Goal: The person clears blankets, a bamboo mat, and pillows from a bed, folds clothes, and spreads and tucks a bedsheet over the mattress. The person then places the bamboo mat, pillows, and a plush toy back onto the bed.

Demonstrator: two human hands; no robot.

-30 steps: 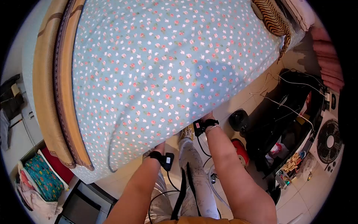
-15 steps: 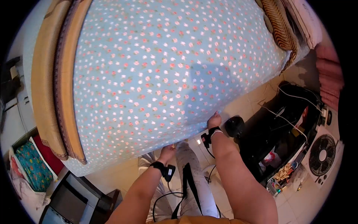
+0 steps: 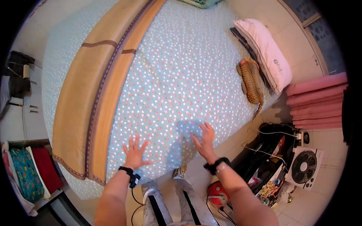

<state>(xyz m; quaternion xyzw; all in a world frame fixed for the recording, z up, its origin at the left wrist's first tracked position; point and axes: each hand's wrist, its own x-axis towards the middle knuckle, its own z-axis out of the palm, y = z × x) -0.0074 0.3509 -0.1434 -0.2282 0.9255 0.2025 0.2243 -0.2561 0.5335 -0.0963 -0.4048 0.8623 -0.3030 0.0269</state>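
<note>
A light blue floral bed sheet [image 3: 166, 86] covers the bed in front of me. Over its near edge, my left hand [image 3: 135, 152] is open with fingers spread, palm toward the sheet. To its right, my right hand [image 3: 205, 141] is also open, fingers apart, above the sheet near the bed's edge. Neither hand holds anything; whether they touch the cloth I cannot tell. A folded tan sleeping mat [image 3: 85, 98] lies lengthwise on the left part of the bed, beside my left hand.
A tiger-striped plush [image 3: 249, 81] and a pink-white pillow [image 3: 266, 54] lie at the bed's right side. On the right floor stand a box fan [image 3: 304, 167] and a black open container [image 3: 247, 160]. A red round object [image 3: 218, 194] sits near my right leg. Folded cloths [image 3: 26, 175] are at left.
Both hands have left the sheet's near edge, opened, and moved up over the bed. My view has shifted, now showing the pillow and more of the mat.
</note>
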